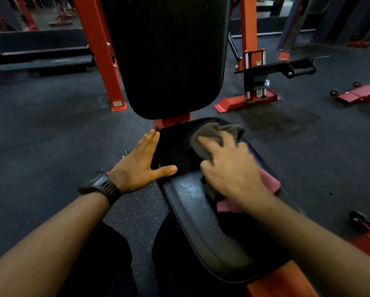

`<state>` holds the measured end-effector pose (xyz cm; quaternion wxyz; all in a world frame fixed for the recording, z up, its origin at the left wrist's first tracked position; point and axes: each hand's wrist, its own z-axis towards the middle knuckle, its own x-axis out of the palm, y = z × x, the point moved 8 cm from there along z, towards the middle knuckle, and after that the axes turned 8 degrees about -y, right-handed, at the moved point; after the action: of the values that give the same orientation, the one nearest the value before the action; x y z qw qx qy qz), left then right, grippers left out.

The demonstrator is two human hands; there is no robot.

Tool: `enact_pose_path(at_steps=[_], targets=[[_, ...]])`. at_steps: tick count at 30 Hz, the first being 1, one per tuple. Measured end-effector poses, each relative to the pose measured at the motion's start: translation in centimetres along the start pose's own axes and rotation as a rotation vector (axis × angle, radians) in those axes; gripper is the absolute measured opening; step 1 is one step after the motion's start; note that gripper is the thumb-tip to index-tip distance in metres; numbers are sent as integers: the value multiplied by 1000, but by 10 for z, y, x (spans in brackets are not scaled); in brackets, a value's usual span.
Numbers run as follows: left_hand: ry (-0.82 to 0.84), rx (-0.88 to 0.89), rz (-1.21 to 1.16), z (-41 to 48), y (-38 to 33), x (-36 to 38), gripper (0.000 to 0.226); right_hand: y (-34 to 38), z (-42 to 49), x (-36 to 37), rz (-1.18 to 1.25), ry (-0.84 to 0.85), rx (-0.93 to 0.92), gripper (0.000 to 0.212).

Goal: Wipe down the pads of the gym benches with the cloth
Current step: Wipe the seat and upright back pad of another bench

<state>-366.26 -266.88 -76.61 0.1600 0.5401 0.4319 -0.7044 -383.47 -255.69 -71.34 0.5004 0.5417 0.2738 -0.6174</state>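
**Seat pad under the cloth; back pad waits above**

The person leans over a red-framed gym bench; the right hand (229, 166) is curled over a bunched grey cloth (209, 133), gripping it and pressing it onto the far half of the black seat pad (188, 196), close to where the seat meets the upright back pad (171, 61); hand and cloth are slightly blurred, which suggests a rubbing stroke. The left hand (140, 166) lies flat, fingers straight and thumb spread wide, resting on the left edge of the seat pad and holding nothing; a dark watch (98, 185) sits on that wrist. The near half of the seat shows a sheen and small droplets, so it reads as wet; whether from spray or from the cloth I cannot tell. A pink piece of fabric (269, 181) lies on the right side of the seat beneath the right wrist; what it is stays unclear.

The step in hand looks like the wiping of the seat pad. The next move likely calls for drawing the cloth back toward the near end across the wet patch, with even, flat pressure so no streak is left; the left hand would need to come off the edge so that strip gets wiped too; after that the cloth can rise to the back pad.
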Motion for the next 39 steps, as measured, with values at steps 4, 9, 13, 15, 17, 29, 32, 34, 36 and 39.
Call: enact_pose_path(at_steps=[4, 9, 13, 15, 17, 29, 32, 34, 36, 39], targets=[[-51, 35, -63, 0, 1, -2, 118, 71, 11, 15, 28, -51, -294, 59], [22, 1, -37, -3, 4, 0, 115, 9, 52, 15, 39, -12, -34, 58], [54, 15, -63, -4, 6, 1, 129, 1, -12, -5, 3, 24, -19, 60], [41, 28, -96, -4, 8, 1, 137, 41, -34, -3, 24, 24, -173, 60], [19, 55, -141, -4, 7, 1, 140, 71, -28, 5, 42, -19, -284, 59], [-38, 69, -46, -5, 4, 2, 123, 16, -10, -1, -25, -17, -11, 60], [-99, 112, -58, -2, 7, 3, 123, 69, -5, 11, 23, -24, -239, 62], [-99, 108, -44, -2, 8, 3, 125, 58, 26, 17, 18, -1, -228, 63], [-80, 90, -14, -1, 7, 3, 129, 15, 53, 18, 37, 24, -91, 61], [-78, 80, 11, -1, 7, 3, 128, -54, 53, 5, 90, 22, 149, 58]])
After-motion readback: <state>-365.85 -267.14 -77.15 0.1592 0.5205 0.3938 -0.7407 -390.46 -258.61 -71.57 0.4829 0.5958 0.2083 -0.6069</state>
